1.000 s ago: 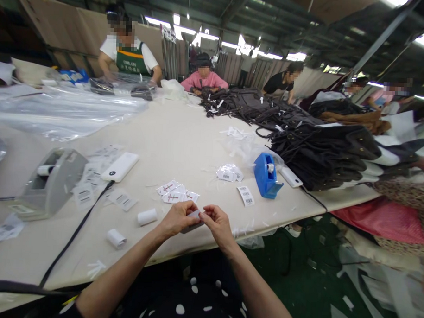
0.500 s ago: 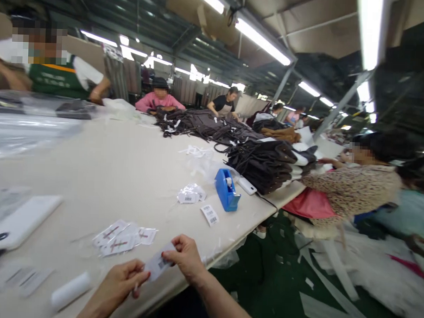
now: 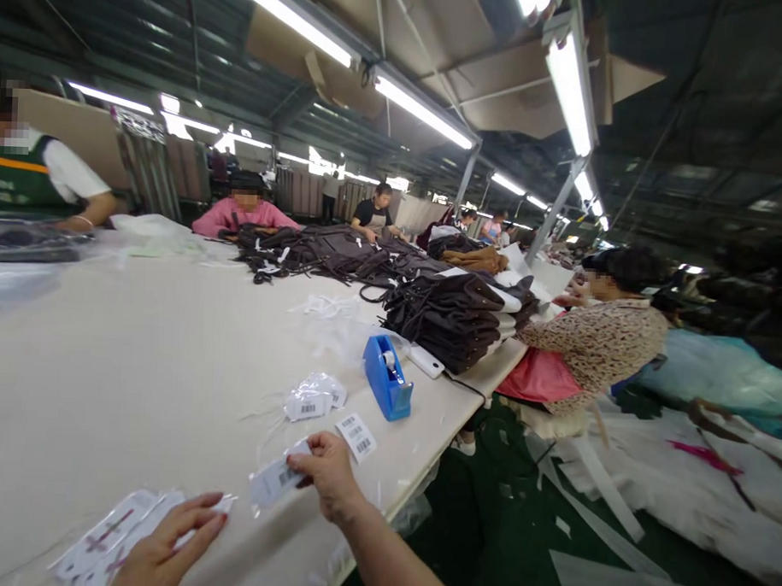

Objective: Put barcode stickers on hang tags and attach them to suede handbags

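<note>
Between the thumb and fingers of my right hand (image 3: pixel 330 479) is a white barcode tag (image 3: pixel 270 484) in clear plastic, held above the table near its front edge. My left hand (image 3: pixel 175 544) rests over a spread of white tags (image 3: pixel 103 544) with reddish marks, its fingers extended and slightly apart; it partly covers them. Beyond my right hand lie a small pile of bagged barcode tags (image 3: pixel 310 401) and a white label sheet (image 3: pixel 356 437) with barcodes. A blue tape dispenser (image 3: pixel 380 380) stands behind the sheet.
Dark garments (image 3: pixel 445 316) are stacked across the far side of the table (image 3: pixel 164 362). A white device (image 3: pixel 425 361) lies beside the dispenser. A person in a patterned top (image 3: pixel 611 343) is at the right; others work across the table. Plastic scraps litter the green floor (image 3: pixel 486 518).
My left hand has let go of the tag and moved left onto the marked tags. My right hand keeps the barcode tag. The camera view has turned to the right.
</note>
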`<state>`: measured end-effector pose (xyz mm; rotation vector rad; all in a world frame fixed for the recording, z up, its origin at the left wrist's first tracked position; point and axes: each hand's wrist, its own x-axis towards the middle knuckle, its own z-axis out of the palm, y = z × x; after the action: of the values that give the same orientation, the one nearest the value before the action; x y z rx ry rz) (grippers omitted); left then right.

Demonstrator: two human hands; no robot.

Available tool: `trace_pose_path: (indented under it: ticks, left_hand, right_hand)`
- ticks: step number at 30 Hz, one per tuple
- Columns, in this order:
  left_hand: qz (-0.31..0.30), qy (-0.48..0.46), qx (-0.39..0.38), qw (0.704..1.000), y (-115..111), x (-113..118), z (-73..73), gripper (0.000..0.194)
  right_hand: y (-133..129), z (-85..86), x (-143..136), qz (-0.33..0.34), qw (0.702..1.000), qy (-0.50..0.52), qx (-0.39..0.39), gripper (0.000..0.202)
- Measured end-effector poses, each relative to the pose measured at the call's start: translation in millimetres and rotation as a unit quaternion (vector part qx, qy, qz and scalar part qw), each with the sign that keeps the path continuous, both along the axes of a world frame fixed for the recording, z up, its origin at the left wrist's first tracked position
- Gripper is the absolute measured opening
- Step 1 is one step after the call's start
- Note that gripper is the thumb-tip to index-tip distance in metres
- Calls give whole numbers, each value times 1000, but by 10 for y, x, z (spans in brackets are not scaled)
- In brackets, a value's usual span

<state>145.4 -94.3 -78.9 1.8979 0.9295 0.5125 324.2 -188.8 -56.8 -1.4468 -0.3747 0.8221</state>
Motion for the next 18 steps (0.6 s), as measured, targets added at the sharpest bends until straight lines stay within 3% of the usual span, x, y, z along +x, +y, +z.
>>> trace_pose_path:
  ticks: [2,4,7,9,11,13,16,18]
  left_hand:
    - [69,-7,8,998,10,79,104,51]
    - [96,-10,22,995,-31,70,195,60]
    - [128,1,53,990,-138,-150,269,56]
    - [182,25,69,981,-220,-391,264,51]
    - [240,64,102,963,-297,-623,210,50]
    - [251,120,173,945,-349,-774,111,54]
    - [182,232,275,915,-340,-799,-59,69]
    - [146,297,284,900,-266,-727,-134,81]
  right_hand:
    - [149,112,222,-44,994,-94,-30,37]
    - [239,202,456,-60,988,-133,-46,29]
    - [226,219,706,-55,974,-208,-73,21]
    - [128,143,741,-46,961,-262,-72,19]
    - [-29,15,640,-31,951,-302,-66,22]
    - [-227,-140,416,2,925,-377,-52,25]
    - [-534,-363,-20,56,847,-529,-23,25]
    - [-706,-467,-272,71,815,-575,-19,25]
